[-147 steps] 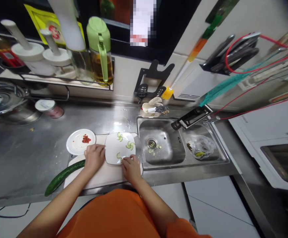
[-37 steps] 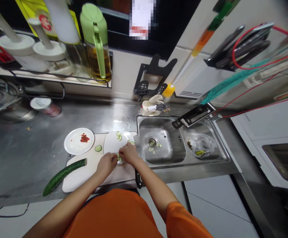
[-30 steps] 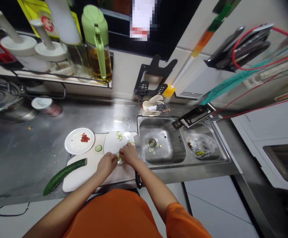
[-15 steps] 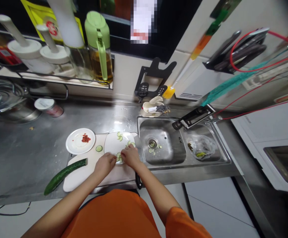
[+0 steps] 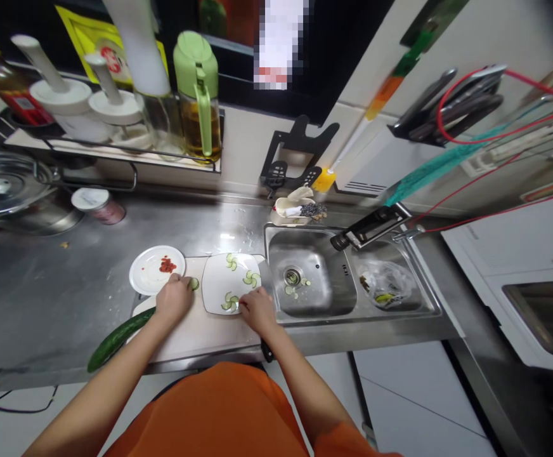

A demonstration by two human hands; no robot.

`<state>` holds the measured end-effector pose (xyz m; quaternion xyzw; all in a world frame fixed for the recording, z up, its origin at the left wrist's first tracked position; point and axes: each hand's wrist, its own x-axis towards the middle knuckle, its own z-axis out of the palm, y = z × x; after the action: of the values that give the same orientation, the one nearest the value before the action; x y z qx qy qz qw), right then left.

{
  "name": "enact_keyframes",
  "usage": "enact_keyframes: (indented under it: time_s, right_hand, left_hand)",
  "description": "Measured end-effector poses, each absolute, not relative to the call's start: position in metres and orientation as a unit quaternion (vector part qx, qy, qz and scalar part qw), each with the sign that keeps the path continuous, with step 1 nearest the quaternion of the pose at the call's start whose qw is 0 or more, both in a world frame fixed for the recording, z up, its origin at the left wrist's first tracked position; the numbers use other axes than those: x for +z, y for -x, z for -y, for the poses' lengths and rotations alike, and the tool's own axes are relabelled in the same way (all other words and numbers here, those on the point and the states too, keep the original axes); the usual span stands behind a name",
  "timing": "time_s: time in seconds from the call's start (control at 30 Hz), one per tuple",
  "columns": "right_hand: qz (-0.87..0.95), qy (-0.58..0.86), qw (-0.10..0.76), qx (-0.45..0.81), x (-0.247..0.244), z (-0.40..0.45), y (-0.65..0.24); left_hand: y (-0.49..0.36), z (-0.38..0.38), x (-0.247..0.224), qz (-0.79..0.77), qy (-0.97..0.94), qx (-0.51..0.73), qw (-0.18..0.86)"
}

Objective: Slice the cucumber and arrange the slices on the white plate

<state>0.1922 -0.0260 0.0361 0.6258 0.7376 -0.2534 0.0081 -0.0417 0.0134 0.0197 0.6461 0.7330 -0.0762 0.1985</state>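
A squarish white plate (image 5: 217, 279) lies on the cutting board (image 5: 186, 336), with three pinwheels of thin cucumber slices near its edge. My right hand (image 5: 259, 311) is at the plate's lower right edge, fingers bent; whether it holds anything is too small to tell. My left hand (image 5: 174, 299) is left of the plate, its fingertips at a small stack of cucumber slices (image 5: 193, 284); its grip is unclear. A round white plate (image 5: 150, 279) with chopped red pieces (image 5: 167, 264) sits just behind it. Part of a whole cucumber (image 5: 119, 341) lies under my left forearm.
On the right is a double sink (image 5: 324, 285) with cucumber bits and a plastic bag (image 5: 390, 282). A knife handle (image 5: 267, 351) shows at the board's right front corner. A pot (image 5: 24, 197) and a jar (image 5: 99, 205) stand back left, below a shelf of bottles.
My left hand has moved left from the squarish plate to the slice stack. My right hand has shifted slightly down and right, uncovering the pinwheels.
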Motion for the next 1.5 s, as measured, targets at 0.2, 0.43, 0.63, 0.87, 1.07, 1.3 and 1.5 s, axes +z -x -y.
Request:
enact_keyframes:
  time_s: [0.2,0.43,0.63,0.87,1.07,1.3,1.5]
  right_hand:
    - [-0.735,-0.629,-0.004,-0.253,0.033,0.030,-0.194]
    - [-0.718,-0.637,-0.023,-0.280,0.033,0.025,-0.193]
    - [-0.710,-0.613,-0.121,-0.325,0.030,0.004,-0.177]
    - [-0.632,-0.589,-0.260,-0.430,0.030,-0.025,-0.147]
    - [-0.569,-0.586,-0.278,-0.506,0.034,-0.030,-0.148]
    - [-0.581,-0.519,-0.283,-0.559,0.045,-0.033,-0.155]
    - [-0.585,-0.521,-0.274,-0.557,0.042,-0.034,-0.158]
  left_hand:
    - [0.047,-0.015,0.016,-0.732,-0.653,-0.026,0.193]
    - [0.058,-0.017,0.020,-0.716,-0.636,0.074,0.279]
    - [0.058,-0.020,0.026,-0.675,-0.527,0.219,0.468]
    - [0.034,-0.026,0.032,-0.587,-0.422,0.266,0.638]
    - [0.021,-0.022,0.028,-0.579,-0.257,0.289,0.718]
    - [0.013,-0.013,0.016,-0.507,-0.036,0.230,0.830]
    - [0.020,-0.017,0.014,-0.458,-0.008,0.283,0.843]
